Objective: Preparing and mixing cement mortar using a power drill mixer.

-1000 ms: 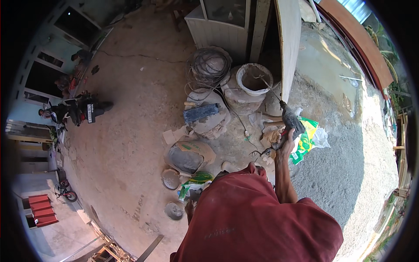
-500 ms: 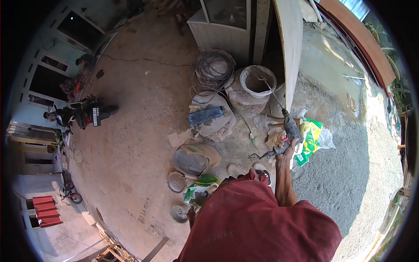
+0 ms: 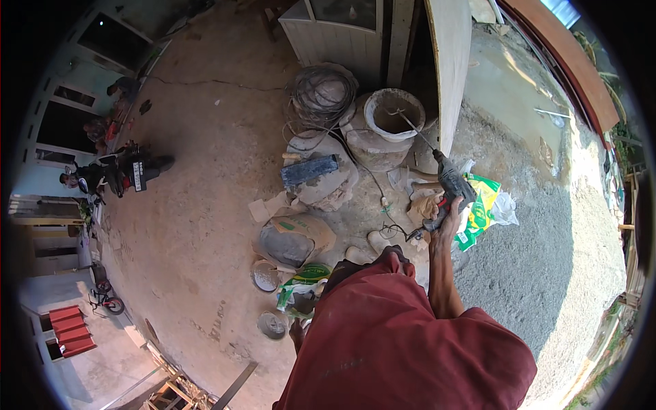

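My right hand [image 3: 447,220] is wrapped round the rear of a dark electric drill [image 3: 454,183], to the right of centre. From the drill a long mixing rod [image 3: 414,128] slants up and left into the mouth of a grey-crusted round tub [image 3: 366,140]. My left hand [image 3: 296,332] hangs low beside the red shirt, next to a small bucket [image 3: 272,326] and a crumpled green-and-white bag [image 3: 307,275]. Its fingers are mostly hidden, so I cannot tell whether it holds anything. A yellow-and-green bag [image 3: 484,205] lies just right of the drill.
A coiled cable [image 3: 321,96] sits left of the tub, its loose length running toward the drill. Nearer lie a dark rectangular float [image 3: 309,172], an open paper sack [image 3: 318,236] and another bucket [image 3: 265,277]. A panel [image 3: 451,68] stands behind. People and a motorbike [image 3: 133,174] are far left.
The whole view has shifted slightly, so the tub and the sacks appear further left. The drill stays in my right hand with the rod in the tub.
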`<state>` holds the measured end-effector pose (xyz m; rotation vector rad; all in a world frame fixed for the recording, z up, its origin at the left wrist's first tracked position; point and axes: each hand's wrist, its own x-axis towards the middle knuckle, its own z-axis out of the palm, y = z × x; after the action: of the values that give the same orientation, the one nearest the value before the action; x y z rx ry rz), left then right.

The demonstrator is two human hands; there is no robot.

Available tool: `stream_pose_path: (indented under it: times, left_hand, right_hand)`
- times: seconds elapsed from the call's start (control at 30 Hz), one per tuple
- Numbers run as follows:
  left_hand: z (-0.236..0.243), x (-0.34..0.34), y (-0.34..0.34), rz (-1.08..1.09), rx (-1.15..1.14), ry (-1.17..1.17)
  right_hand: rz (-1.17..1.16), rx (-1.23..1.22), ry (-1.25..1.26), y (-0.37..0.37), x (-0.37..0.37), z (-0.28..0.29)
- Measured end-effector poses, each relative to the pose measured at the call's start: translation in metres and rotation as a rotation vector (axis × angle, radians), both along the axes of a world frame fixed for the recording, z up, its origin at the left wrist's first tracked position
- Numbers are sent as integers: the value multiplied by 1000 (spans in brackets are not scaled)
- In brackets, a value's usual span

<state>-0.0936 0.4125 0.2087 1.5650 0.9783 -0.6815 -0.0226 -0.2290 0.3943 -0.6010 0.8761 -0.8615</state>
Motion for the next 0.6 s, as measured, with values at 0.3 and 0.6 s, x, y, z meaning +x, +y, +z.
stream_pose_path:
  times: [0.3,0.6]
  left_hand:
    - [-11,33,-69,-156,-18,-21]
    - [31,91,-140,45,-29,-294]
  right_hand:
    - [138,-447,706,-52,45,47]
    - [379,-1020,982,-120,90,55]
